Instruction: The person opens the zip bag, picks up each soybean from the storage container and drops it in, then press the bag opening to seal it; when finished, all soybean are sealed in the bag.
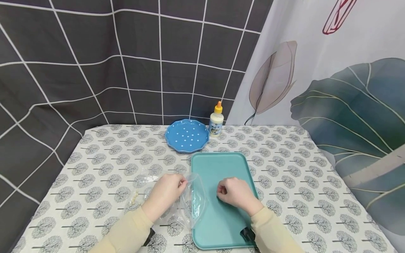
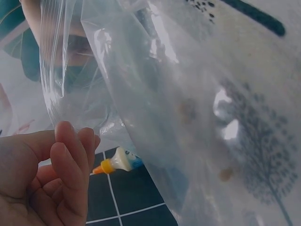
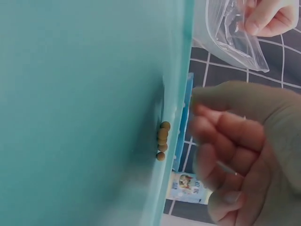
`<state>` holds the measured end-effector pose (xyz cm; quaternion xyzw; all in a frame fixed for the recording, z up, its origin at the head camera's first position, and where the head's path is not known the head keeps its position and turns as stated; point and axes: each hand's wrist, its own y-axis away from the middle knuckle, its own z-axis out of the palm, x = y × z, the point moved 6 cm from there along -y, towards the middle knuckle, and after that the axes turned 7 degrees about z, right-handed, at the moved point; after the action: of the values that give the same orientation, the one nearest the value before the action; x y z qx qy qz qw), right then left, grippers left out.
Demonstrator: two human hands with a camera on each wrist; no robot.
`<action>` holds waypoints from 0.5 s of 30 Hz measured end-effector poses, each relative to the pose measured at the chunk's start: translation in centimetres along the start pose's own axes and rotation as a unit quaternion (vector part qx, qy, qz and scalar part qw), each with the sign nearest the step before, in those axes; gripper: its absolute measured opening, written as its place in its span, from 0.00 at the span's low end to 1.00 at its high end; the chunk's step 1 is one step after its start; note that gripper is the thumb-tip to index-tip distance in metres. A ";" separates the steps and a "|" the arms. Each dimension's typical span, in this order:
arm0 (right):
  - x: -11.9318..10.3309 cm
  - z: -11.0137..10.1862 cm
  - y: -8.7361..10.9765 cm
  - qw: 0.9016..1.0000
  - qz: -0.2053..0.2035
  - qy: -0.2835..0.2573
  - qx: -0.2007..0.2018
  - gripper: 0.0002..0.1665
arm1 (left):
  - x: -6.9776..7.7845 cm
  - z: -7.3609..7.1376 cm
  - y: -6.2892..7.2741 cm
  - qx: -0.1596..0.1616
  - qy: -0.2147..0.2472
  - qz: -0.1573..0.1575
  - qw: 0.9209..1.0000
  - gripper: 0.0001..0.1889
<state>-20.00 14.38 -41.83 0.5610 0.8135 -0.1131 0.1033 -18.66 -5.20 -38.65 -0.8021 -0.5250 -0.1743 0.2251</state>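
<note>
My left hand (image 1: pixel 168 189) pinches the upper edge of a clear zip bag (image 1: pixel 197 196), whose mouth gapes toward the tray. Several small pale brown balls (image 1: pixel 134 199) show through the bag's left end; in the left wrist view they are blurred spots. Above the teal tray (image 1: pixel 209 232) hovers my right hand (image 1: pixel 235 192), fingers curled in and thumb meeting the index finger. Whether a small thing sits between those fingertips is too blurred to tell. Several brown balls (image 3: pixel 162 136) lie in a row on the tray in the right wrist view; the head view does not show them.
A blue scalloped plate (image 1: pixel 186 137) with white dots stands behind the tray. Beside it is an upright glue bottle (image 1: pixel 216 121) with a yellow-orange cap. A tree-print cloth (image 1: pixel 104 168) covers the table, and dark checked fabric (image 1: pixel 139 42) hangs behind.
</note>
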 end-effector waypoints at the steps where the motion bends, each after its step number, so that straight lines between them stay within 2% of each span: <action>1: -0.1 -0.1 0.0 1.000 -0.002 -0.005 0.001 0.08 | 0.0 0.0 0.0 0.001 0.000 0.000 1.000 0.07; 7: -0.7 -0.3 0.2 0.999 -0.011 -0.039 -0.005 0.06 | 0.0 0.1 0.0 0.005 -0.004 0.005 1.000 0.06; 15: -2.1 -1.0 0.1 0.998 -0.034 -0.049 0.003 0.06 | -0.1 0.1 -0.1 0.007 -0.001 0.005 1.000 0.06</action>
<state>-19.20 12.81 -40.25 0.5270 0.8257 -0.1470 0.1376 -18.80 -5.22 -38.77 -0.8033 -0.5223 -0.1688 0.2310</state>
